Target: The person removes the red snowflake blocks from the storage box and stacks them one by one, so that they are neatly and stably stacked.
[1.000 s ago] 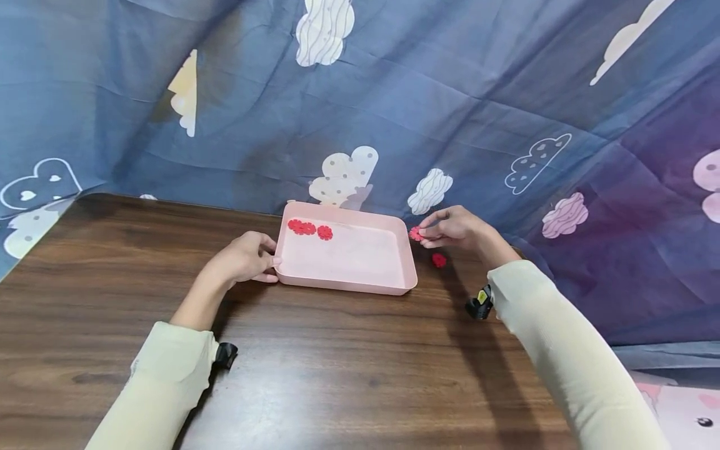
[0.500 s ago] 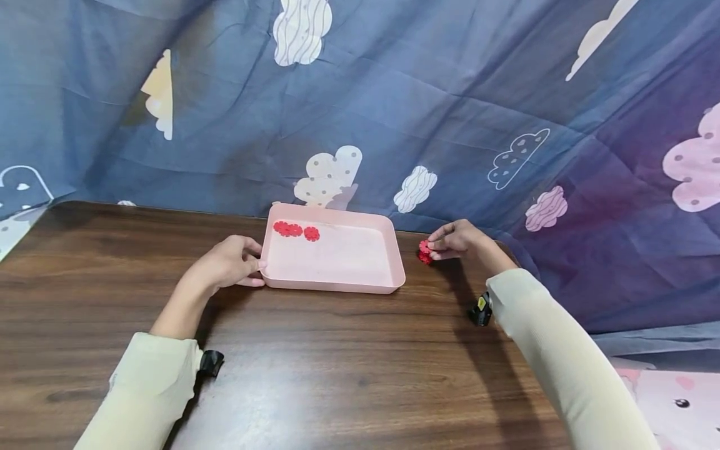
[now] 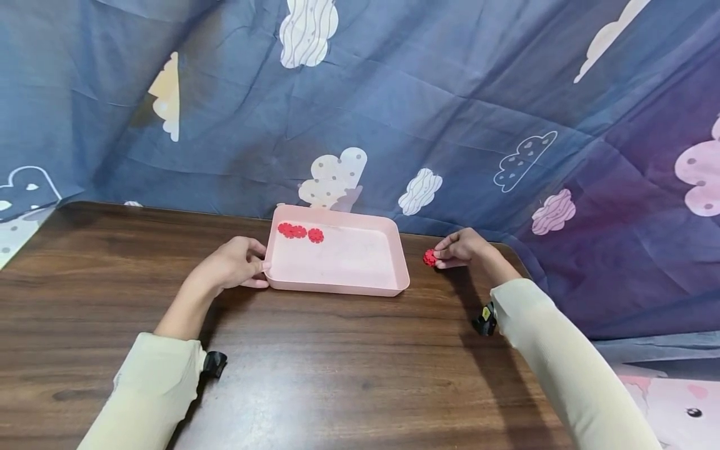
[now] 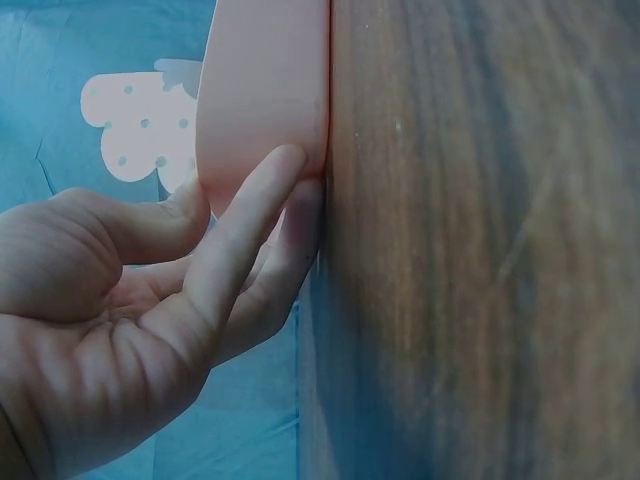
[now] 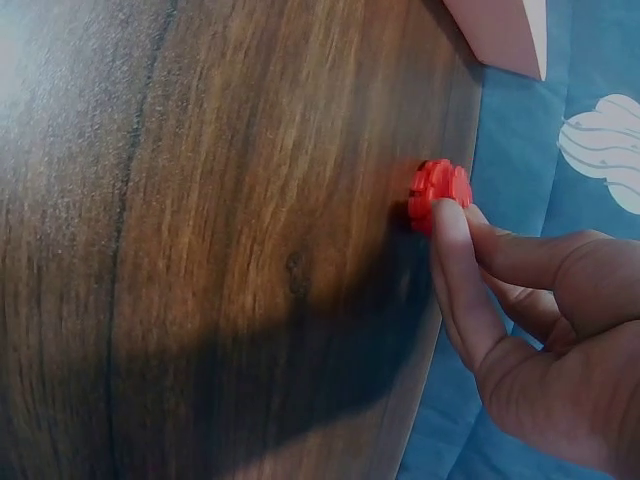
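Observation:
My left hand [image 3: 235, 262] holds the left side of a shallow pink tray [image 3: 337, 288], thumb at the rim and fingers against the outer wall. In the left wrist view the fingertips touch the tray wall [image 4: 265, 90] low down, close to the wood. Inside the tray, near its back left, lie several red flower-shaped plastic discs [image 3: 316, 235]. To the right of the tray, my right hand [image 3: 458, 247] pinches a red flower-shaped disc [image 5: 452, 184] between thumb and fingers. It sits against a second red disc [image 5: 424, 194] on the tabletop; the fingers partly hide both.
The brown wooden table [image 3: 337, 362] extends in front of the tray. A blue cloth [image 3: 236, 125] with cloud prints hangs just behind the table's back edge. At the lower right is a pink printed surface [image 3: 680, 406].
My right hand has moved from beside the tray's right wall, down and slightly right, bringing its red disc onto the one lying there. The left hand keeps its hold; the head view shifted slightly.

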Demonstrator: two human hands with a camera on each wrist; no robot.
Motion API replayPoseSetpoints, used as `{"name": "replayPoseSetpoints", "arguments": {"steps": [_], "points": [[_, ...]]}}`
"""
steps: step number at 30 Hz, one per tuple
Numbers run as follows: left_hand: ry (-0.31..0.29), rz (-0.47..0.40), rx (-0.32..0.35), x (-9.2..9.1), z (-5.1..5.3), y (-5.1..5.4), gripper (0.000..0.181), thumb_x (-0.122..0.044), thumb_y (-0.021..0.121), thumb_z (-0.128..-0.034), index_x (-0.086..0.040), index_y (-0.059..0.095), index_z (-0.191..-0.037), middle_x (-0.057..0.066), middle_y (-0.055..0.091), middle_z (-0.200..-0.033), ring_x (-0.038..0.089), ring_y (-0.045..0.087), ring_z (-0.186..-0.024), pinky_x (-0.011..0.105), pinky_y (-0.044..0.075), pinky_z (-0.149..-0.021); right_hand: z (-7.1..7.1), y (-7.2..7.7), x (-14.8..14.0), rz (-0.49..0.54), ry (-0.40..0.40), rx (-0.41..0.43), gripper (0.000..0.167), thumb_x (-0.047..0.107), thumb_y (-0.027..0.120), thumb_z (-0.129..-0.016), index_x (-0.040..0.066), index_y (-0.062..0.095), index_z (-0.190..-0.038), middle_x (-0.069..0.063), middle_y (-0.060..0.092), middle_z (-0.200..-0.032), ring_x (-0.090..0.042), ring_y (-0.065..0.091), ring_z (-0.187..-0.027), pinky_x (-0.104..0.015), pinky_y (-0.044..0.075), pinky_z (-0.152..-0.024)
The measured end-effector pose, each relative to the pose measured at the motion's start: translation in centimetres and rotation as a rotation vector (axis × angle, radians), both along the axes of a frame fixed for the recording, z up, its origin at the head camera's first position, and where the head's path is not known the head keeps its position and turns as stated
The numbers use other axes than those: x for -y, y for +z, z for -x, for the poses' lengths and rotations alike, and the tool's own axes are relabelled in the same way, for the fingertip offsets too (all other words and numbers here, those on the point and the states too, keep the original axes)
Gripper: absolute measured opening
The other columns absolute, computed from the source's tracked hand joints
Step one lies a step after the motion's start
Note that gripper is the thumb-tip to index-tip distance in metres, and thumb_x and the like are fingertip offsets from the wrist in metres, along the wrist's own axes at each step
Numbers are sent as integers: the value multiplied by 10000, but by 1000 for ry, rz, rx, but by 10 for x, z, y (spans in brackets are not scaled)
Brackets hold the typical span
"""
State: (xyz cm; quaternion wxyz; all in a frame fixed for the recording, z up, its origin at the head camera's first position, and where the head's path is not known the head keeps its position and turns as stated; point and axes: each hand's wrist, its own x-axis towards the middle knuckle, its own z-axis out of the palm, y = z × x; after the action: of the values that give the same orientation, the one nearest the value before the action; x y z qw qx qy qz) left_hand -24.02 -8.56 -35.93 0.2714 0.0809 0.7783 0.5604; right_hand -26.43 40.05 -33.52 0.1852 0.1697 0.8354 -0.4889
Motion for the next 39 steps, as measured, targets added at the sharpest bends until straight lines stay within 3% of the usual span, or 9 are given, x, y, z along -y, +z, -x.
{"name": "replayPoseSetpoints", "arguments": {"steps": [6,15,22,27,28,31,34,35,39], "points": [[6,2,-3,1,-1,-1,453,58,490,-1089,216,366,-1496,226,569,-1092,187,725,-896,326,715,-881,-8,3,7,44,-11,27,283,-198,518,-1008,-202,544,-1290,-46,720,-844,-104,738,-698,-249,712,-762],[13,-9,0,2,-2,-2,449,58,497,-1088,220,371,-1487,240,568,-1107,170,714,-874,331,715,-878,-6,-6,4,-5,-17,16,284,-117,602,-1032,-181,549,-1303,-61,709,-829,-102,762,-674,-248,712,-757],[17,-27,-10,2,-3,-3,442,68,498,-1079,223,377,-1475,233,584,-1086,160,713,-852,323,717,-867,-9,-4,8,-2,-34,8,299,-65,622,-1043,-167,550,-1315,-44,712,-826,-89,754,-682,-242,711,-746],[20,-31,-22,1,-3,-4,428,81,487,-1074,231,386,-1462,237,590,-1088,190,716,-880,319,716,-873,-5,-1,12,17,-2,-57,168,-29,652,-1037,-114,653,-1183,-38,750,-843,-105,764,-726,-260,715,-766],[20,-29,-25,1,-3,-5,425,80,488,-1074,232,390,-1459,239,591,-1091,193,717,-884,322,716,-875,1,-8,6,81,31,-78,142,-18,697,-1015,-88,688,-1137,-45,764,-861,-111,767,-735,-261,716,-750],[22,-23,-31,-1,-2,-5,416,72,498,-1074,226,409,-1451,243,599,-1105,193,719,-888,325,716,-876,4,-1,18,122,79,-112,119,-15,724,-994,-70,714,-1100,-77,792,-912,-131,777,-755,-275,719,-756],[20,-16,-38,-1,-2,-6,413,72,501,-1072,227,413,-1445,251,602,-1112,196,720,-885,327,717,-869,8,6,40,119,93,-120,246,-16,738,-985,-111,676,-1203,-109,794,-942,-140,776,-745,-271,719,-748],[20,-16,-39,-1,-2,-6,414,72,501,-1072,228,412,-1445,252,602,-1114,199,721,-888,327,718,-867,3,16,57,61,80,-117,283,-28,704,-1002,-139,639,-1253,-107,791,-935,-138,774,-742,-273,719,-766],[24,-21,-43,-1,-2,-5,418,69,509,-1072,228,409,-1445,251,593,-1110,228,717,-898,330,718,-868,9,24,86,41,89,-128,392,-57,698,-995,-172,585,-1353,-91,782,-891,-135,767,-715,-299,724,-772]]}}
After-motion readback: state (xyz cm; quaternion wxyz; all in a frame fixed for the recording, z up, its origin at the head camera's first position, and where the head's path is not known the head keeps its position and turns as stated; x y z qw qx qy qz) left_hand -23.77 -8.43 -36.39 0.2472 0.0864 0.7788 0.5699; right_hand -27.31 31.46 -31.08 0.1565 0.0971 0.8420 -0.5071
